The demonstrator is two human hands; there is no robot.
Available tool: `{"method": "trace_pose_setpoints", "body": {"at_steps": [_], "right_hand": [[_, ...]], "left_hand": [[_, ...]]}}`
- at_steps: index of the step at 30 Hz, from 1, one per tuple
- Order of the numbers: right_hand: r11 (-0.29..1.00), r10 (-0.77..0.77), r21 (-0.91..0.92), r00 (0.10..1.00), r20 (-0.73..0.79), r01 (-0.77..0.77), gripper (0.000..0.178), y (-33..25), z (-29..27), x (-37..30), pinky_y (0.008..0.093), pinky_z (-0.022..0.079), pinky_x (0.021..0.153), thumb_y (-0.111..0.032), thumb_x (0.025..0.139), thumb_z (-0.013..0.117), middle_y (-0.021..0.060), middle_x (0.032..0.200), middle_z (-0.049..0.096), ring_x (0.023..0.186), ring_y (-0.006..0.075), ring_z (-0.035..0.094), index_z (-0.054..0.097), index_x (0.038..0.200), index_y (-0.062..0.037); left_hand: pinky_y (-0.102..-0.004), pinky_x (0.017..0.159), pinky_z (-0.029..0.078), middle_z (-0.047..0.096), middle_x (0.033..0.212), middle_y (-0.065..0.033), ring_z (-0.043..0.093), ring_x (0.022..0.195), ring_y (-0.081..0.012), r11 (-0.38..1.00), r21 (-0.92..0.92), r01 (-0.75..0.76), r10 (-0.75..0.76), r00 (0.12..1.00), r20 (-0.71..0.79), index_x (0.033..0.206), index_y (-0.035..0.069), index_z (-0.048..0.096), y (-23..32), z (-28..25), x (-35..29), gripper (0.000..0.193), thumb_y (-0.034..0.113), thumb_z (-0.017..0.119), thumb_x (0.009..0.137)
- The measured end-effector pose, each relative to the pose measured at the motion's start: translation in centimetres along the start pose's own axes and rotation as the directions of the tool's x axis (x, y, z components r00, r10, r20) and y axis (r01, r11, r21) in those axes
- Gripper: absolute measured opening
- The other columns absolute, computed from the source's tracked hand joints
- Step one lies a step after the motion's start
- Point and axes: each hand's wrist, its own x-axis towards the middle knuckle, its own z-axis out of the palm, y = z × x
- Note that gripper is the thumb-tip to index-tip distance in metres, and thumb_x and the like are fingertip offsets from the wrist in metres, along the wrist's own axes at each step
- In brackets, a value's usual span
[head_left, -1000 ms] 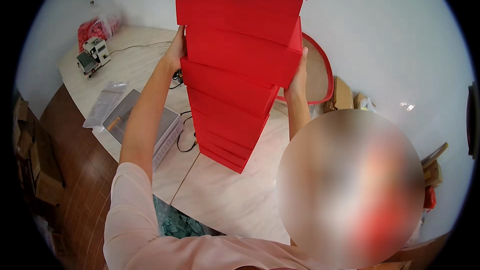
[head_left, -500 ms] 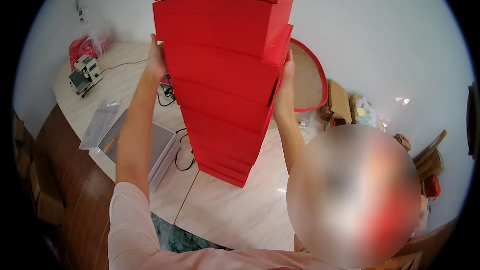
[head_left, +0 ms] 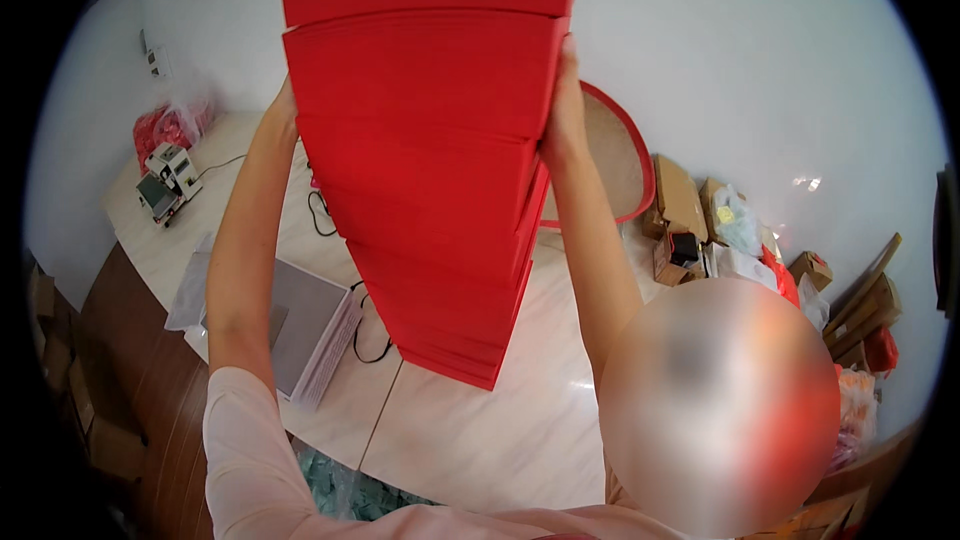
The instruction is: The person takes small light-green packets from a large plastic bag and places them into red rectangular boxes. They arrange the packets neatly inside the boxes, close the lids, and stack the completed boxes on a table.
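A tall stack of red boxes (head_left: 430,175) stands on the table, its top cut off by the upper edge of the view. Both of my hands press against opposite sides of an upper part of it. My left hand (head_left: 290,102) is at the left side, its fingers hidden behind the edge. My right hand (head_left: 566,115) lies along the right side with its fingers pointing up. The layers sit slightly unevenly on one another, and the stack looks narrower toward its base.
The pale marbled table (head_left: 480,450) carries a flat grey-topped stack (head_left: 310,315) and a small white machine (head_left: 170,180) on the left. Behind the red stack stands a red-rimmed round panel (head_left: 610,155). Cardboard boxes (head_left: 680,198) and bags line the right wall. A blurred disc covers the lower right.
Both hands have moved up along the stack. The upper boxes have turned to face me more squarely and line up more evenly with those below.
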Motion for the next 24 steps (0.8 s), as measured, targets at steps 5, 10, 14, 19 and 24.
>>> {"method": "trace_pose_setpoints", "body": {"at_steps": [5, 10, 14, 19, 24], "right_hand": [[0.995, -0.045, 0.09, 0.998, 0.031, 0.042, 0.068, 1.0, -1.4, 0.4, 0.0346, 0.043, 0.096, -0.061, 0.093, 0.034, 0.0079, 0.131, 0.049, 0.118, 0.0195, 0.049, 0.041, 0.136, -0.0094], [0.996, -0.023, -0.08, 0.997, 0.074, 0.028, 0.073, 0.7, -0.5, -0.9, 0.0341, 0.041, 0.098, -0.063, 0.093, 0.031, 0.0101, 0.134, 0.047, 0.121, 0.0209, 0.047, 0.038, 0.138, -0.0066], [0.986, -0.06, -0.153, 0.996, 0.068, 0.07, 0.078, 0.6, -0.1, -1.6, 0.0337, 0.037, 0.103, -0.066, 0.091, 0.03, 0.0118, 0.14, 0.042, 0.126, 0.0228, 0.042, 0.033, 0.141, -0.0061], [0.995, -0.095, -0.021, 0.989, 0.115, 0.098, 0.082, -0.1, 0.2, -2.3, 0.0338, 0.026, 0.109, -0.063, 0.091, 0.039, 0.0148, 0.146, 0.033, 0.132, 0.024, 0.034, 0.026, 0.145, -0.0034], [0.947, -0.102, -0.307, 0.995, -0.023, 0.09, 0.084, -0.1, -0.9, -4.3, 0.0348, 0.028, 0.109, -0.066, 0.092, 0.028, 0.013, 0.153, 0.019, 0.136, 0.0241, 0.029, 0.018, 0.147, -0.0036]], "left_hand": [[-0.0393, 0.084, 0.054, 0.057, 0.123, -0.0095, 0.06, 0.103, -0.0212, 0.998, 0.067, -0.011, 0.013, 0.999, -0.031, 0.131, 0.007, 0.047, 0.2, 1.2, -0.3, 0.058, 0.049, 0.048, 0.091], [-0.0395, 0.085, 0.054, 0.056, 0.124, -0.0094, 0.06, 0.104, -0.0213, 0.995, 0.096, -0.038, 0.046, 0.995, -0.084, 0.131, 0.007, 0.046, -0.2, 2.2, -0.4, 0.058, 0.049, 0.048, 0.092], [-0.0396, 0.086, 0.054, 0.056, 0.125, -0.0093, 0.059, 0.105, -0.0213, 0.995, 0.086, -0.049, 0.057, 0.994, -0.096, 0.132, 0.007, 0.046, -0.6, 2.6, -0.8, 0.058, 0.049, 0.047, 0.092], [-0.0398, 0.086, 0.053, 0.055, 0.126, -0.0093, 0.059, 0.106, -0.0214, 0.995, 0.09, -0.033, 0.043, 0.993, -0.109, 0.132, 0.007, 0.046, -0.8, 2.4, -0.9, 0.058, 0.049, 0.047, 0.092], [-0.04, 0.087, 0.053, 0.054, 0.127, -0.0092, 0.058, 0.107, -0.0215, 0.997, 0.043, 0.068, -0.061, 0.986, -0.156, 0.133, 0.007, 0.045, -3.9, 1.3, -1.6, 0.058, 0.049, 0.047, 0.092]]}}
